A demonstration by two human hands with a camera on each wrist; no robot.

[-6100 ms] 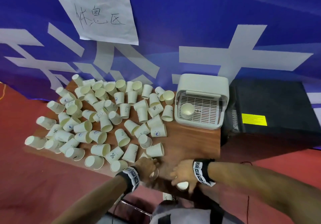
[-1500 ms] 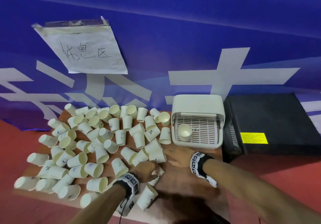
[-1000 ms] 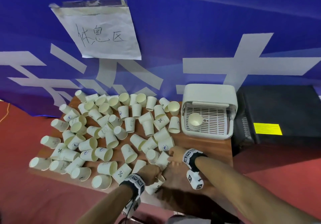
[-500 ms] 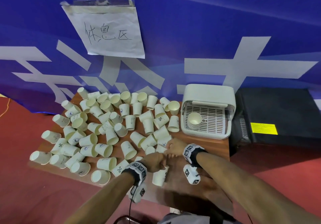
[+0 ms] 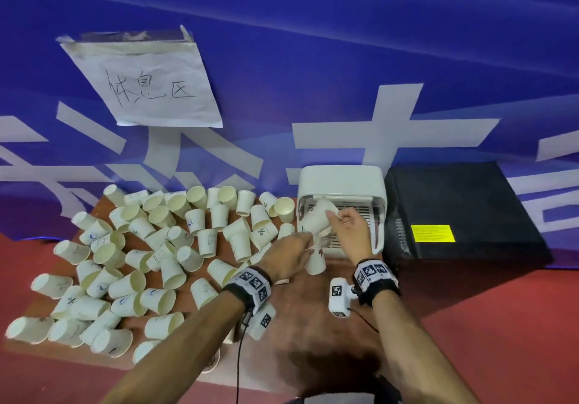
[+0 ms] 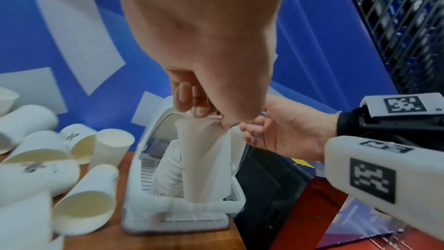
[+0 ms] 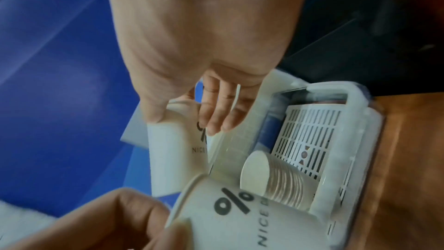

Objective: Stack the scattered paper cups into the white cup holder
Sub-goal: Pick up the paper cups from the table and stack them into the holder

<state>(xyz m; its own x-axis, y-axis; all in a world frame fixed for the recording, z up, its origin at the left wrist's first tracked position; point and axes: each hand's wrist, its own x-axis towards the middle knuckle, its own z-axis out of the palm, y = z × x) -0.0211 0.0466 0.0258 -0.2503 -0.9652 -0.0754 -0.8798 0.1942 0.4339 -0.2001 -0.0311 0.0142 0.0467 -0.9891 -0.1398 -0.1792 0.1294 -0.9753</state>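
Observation:
The white cup holder (image 5: 341, 184) stands at the table's back right, with a stack of nested cups (image 7: 271, 178) lying on its slotted tray. My right hand (image 5: 333, 218) grips a tilted paper cup (image 5: 315, 221) between thumb and fingers at the holder's front left opening. Just below it, my left hand (image 5: 308, 243) pinches the rim of a second paper cup (image 5: 315, 264), which hangs in front of the holder (image 6: 168, 214). In the right wrist view this second cup (image 7: 240, 216) shows a "%" print. Several loose paper cups (image 5: 163, 247) cover the wooden table (image 5: 313, 316).
A black box (image 5: 463, 212) stands right against the holder's right side. A blue banner wall (image 5: 313, 58) with a taped paper sign (image 5: 147, 87) rises directly behind the table. Red floor (image 5: 501, 341) surrounds the table's front and right edges.
Both hands have left the table's front area and risen to the cup holder, each carrying a cup. The right hand's cup now tilts at the holder's opening.

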